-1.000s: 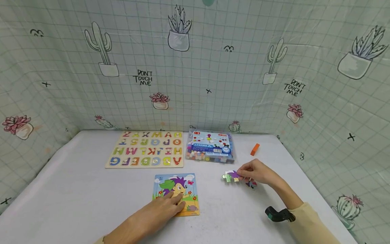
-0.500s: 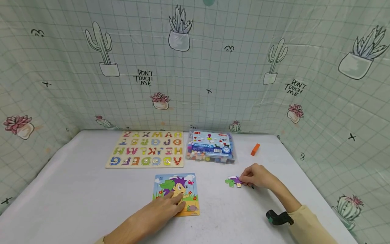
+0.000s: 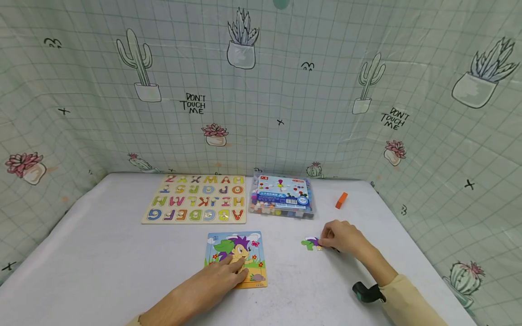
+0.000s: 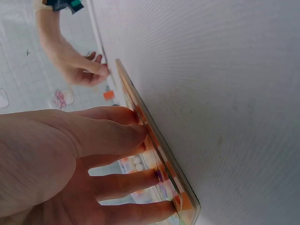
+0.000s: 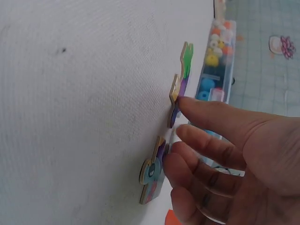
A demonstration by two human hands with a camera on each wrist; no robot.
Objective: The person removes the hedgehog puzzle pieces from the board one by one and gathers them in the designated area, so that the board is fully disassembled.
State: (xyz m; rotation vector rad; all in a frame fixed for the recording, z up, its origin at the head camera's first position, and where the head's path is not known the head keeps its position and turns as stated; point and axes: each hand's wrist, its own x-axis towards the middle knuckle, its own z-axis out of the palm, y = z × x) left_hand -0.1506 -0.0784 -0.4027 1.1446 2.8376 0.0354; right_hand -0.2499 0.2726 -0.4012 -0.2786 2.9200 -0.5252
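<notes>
My left hand [image 3: 218,278] rests on a square hedgehog picture puzzle [image 3: 258,267]. Its fingers lie extended over the picture, and the thumb is at the near edge in the left wrist view. To the right, my right hand [image 3: 344,236] pinches a green-and-purple puzzle piece [image 3: 307,245] between thumb and index finger, low at the tabletop. A second puzzle piece [image 5: 152,173], with a printed eye, lies beneath the curled fingers in the right wrist view; the hand mostly hides it from the head view.
Behind the puzzle is a wooden alphabet board [image 3: 195,201]. Beside it stands a clear plastic box [image 3: 281,197] of coloured beads with a printed label. An orange block [image 3: 341,200] lies at the back right. Patterned cloth [image 3: 261,90] hangs behind the white table [image 3: 122,253].
The right hand has moved slightly down with the green-and-purple piece, which now sits flatter. The second piece has become mostly covered by that hand. My left hand has stayed put.
</notes>
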